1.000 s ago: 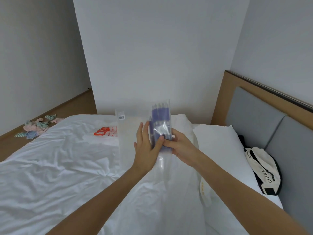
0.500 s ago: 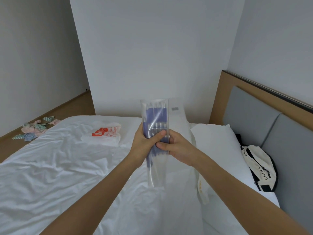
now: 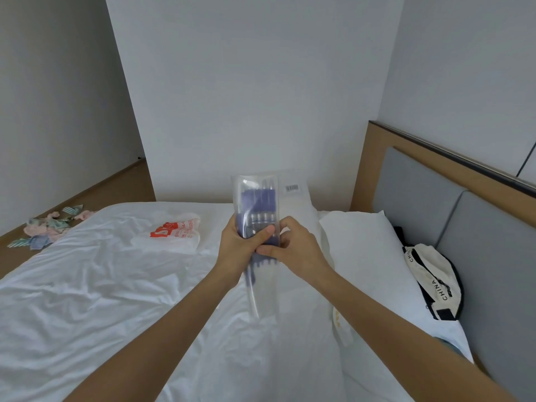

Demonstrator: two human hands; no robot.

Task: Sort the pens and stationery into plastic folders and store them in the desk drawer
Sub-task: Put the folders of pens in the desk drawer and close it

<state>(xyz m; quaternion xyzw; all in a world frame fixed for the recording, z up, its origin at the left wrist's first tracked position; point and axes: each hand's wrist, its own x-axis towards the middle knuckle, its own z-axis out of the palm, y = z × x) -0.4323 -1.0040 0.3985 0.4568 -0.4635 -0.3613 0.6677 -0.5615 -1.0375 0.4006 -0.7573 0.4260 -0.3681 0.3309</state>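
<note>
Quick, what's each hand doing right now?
Left hand: grips the clear sleeve of blue pens, thumb across its front.
Right hand: holds the same sleeve from the other side.

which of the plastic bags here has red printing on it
The flat bag lying on the bed's white sheet, left of the hands. The clear sleeve of blue pens being held shows no red.

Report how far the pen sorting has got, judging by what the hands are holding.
Done: a bundle of blue pens sits inside a clear plastic sleeve. In hand: the left hand and right hand both grip that sleeve upright above the white bed, with a clear plastic folder bearing a barcode behind it. Left: storing them; no desk drawer is in view.
</note>
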